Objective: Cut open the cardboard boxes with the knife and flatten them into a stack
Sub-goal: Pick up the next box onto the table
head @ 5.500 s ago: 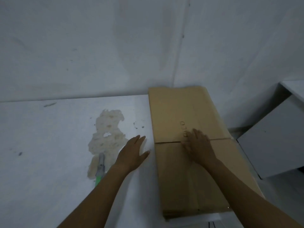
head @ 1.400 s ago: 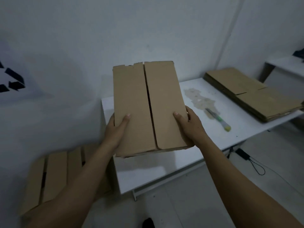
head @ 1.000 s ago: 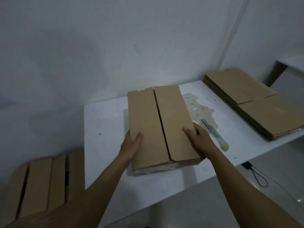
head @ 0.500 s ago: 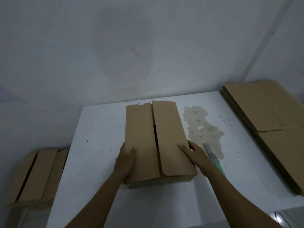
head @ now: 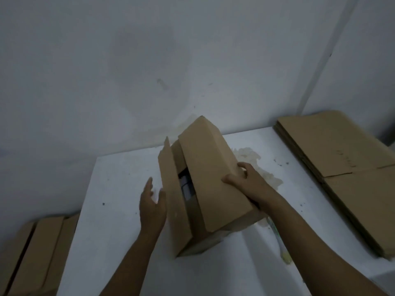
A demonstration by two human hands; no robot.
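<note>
A brown cardboard box (head: 209, 180) stands tilted on the white table (head: 111, 210), its two top flaps parted with a dark gap between them. My right hand (head: 245, 184) grips the box's right flap and edge, thumb on top. My left hand (head: 152, 205) is beside the box's left side with straight fingers, the thumb near the left flap. The knife (head: 280, 246), with a green and yellow handle, lies on the table to the right of the box, mostly hidden behind my right forearm.
A stack of flattened boxes (head: 346, 174) lies along the table's right side. More folded-shut boxes (head: 36, 253) sit on the floor at the lower left. A worn stain (head: 256, 159) marks the table behind the box. A wall stands close behind.
The box was carried to the table and set down flat. It is now tipped up on its left side, the flaps have parted, and my left hand has let go of it.
</note>
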